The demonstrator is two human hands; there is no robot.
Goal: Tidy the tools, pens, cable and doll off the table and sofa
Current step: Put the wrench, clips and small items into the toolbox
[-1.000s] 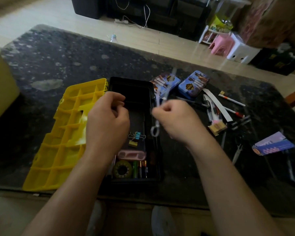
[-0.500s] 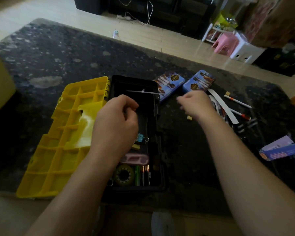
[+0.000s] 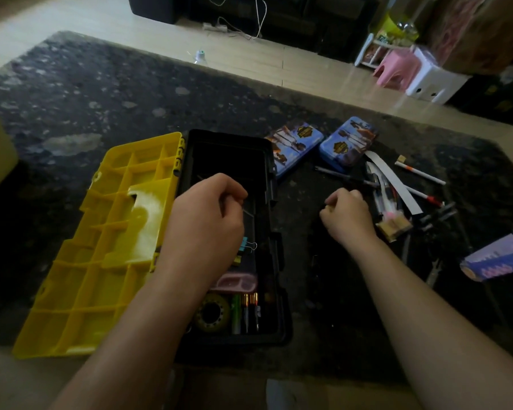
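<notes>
Left hand [image 3: 203, 223] is hovering over the open black toolbox [image 3: 274, 306], fingers curled together, pinching what looks like a thin wire; cannot confirm. Right hand [image 3: 348, 216] is resting fisted on the tabletop [image 3: 101, 113] just right of the box; contents, if any, cannot tell. One yellow lid [image 3: 101, 247] is lying flat at the box's left. Two blue tins [image 3: 348, 140] are sitting toward the far edge. Pens [image 3: 385, 196], several, count unclear, are lying clustered beside the right hand.
</notes>
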